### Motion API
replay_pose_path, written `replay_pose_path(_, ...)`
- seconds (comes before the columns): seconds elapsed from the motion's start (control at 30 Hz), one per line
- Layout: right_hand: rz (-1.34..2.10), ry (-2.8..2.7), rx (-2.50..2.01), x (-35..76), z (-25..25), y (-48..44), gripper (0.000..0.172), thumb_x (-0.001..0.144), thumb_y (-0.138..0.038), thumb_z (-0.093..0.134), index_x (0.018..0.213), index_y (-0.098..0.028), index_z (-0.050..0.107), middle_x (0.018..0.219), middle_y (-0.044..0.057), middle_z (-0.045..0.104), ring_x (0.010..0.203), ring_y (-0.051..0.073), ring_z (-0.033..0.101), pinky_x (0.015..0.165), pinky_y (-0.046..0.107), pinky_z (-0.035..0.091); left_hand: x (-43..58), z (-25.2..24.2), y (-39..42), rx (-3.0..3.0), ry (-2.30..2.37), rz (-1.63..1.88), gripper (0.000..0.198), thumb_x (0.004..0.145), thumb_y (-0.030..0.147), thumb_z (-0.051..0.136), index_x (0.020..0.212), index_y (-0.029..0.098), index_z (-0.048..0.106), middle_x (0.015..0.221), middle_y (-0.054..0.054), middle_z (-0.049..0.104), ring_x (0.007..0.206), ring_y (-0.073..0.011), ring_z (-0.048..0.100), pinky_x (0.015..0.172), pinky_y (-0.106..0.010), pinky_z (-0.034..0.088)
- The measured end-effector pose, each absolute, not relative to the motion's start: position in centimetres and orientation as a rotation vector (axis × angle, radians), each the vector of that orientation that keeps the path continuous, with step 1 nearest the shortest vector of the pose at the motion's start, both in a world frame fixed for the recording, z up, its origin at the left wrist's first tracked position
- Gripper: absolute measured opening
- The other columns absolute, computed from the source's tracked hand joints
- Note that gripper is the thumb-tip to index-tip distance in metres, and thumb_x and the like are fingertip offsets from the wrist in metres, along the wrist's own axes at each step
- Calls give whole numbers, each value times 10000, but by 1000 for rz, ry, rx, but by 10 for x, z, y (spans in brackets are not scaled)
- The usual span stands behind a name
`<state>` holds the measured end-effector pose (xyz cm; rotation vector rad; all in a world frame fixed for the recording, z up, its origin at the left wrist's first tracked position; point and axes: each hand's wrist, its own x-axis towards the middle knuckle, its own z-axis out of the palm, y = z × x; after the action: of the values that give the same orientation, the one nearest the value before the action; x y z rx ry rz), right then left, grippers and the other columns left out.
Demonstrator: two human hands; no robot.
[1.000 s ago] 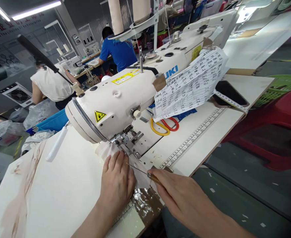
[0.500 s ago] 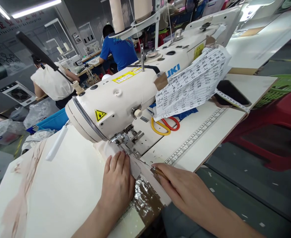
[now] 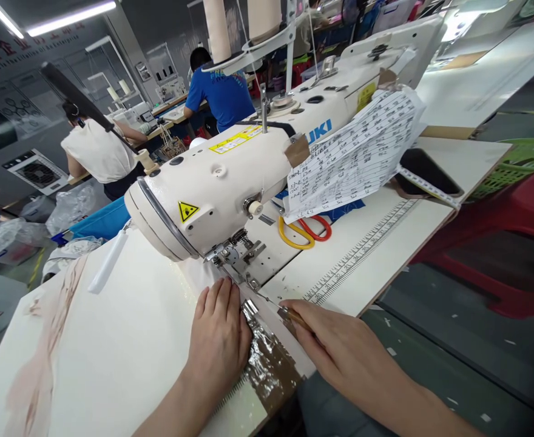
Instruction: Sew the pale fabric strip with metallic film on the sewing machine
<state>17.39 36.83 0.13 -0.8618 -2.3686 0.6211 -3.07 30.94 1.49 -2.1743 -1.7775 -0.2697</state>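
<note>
My left hand (image 3: 219, 334) lies flat, palm down, on thin white fabric (image 3: 198, 274) just in front of the presser foot (image 3: 231, 267) of a white sewing machine (image 3: 230, 176). Its fingers are stretched out close together and point towards the needle area. Closed round the wooden handle of an awl (image 3: 298, 318) is my right hand (image 3: 340, 340), to the right of the foot. The awl's thin metal shaft points left towards the foot, over the fabric edge. Shiny brown tape (image 3: 273, 370) covers the table between my hands. The needle tip is too small to make out.
Yellow-and-red-handled scissors (image 3: 297, 235) lie beside the machine under handwritten sheets (image 3: 353, 158). A printed ruler (image 3: 362, 249) runs along the table, with a phone (image 3: 426, 173) at its far end. Pink sheer fabric (image 3: 34, 370) lies left. Co-workers sit beyond.
The white fabric by my left fingertips has shifted towards the foot, and a shiny metal piece there now shows. My right hand keeps hold of the awl in nearly the same place.
</note>
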Motion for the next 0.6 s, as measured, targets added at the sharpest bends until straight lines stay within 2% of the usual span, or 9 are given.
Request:
replay_pose_path(0.27,602,-2288,-878,175,4,368,304,1008,-206,343,1297,-203,437,883,20,698,700,182,675,552,267,480,-31,15,309,-2164,-1781,-255,393,878,155,419,1245,49,511,1272,-188,576,1198,-327,511,992,-499,451)
replay_pose_path(0.37,637,-2257,-836,172,5,368,332,1008,-203,344,1331,-209,422,954,47,691,777,186,677,494,237,444,-32,15,311,-2136,-1807,-264,391,883,159,412,1248,59,510,1276,-182,579,1202,-317,511,994,-497,450)
replay_pose_path(0.47,697,-2204,-752,166,6,368,301,1003,-187,348,1284,-238,442,1054,58,661,805,170,661,483,219,420,-35,14,314,-2118,-1827,-269,392,894,163,401,1260,63,502,1290,-177,572,1213,-314,504,994,-491,454)
replay_pose_path(0.6,771,-2226,-645,155,7,369,233,1003,-171,333,1172,-231,481,905,38,620,697,163,610,511,232,412,-41,13,318,-2119,-1821,-309,380,905,161,388,1251,51,499,1281,-193,566,1210,-316,502,987,-494,464)
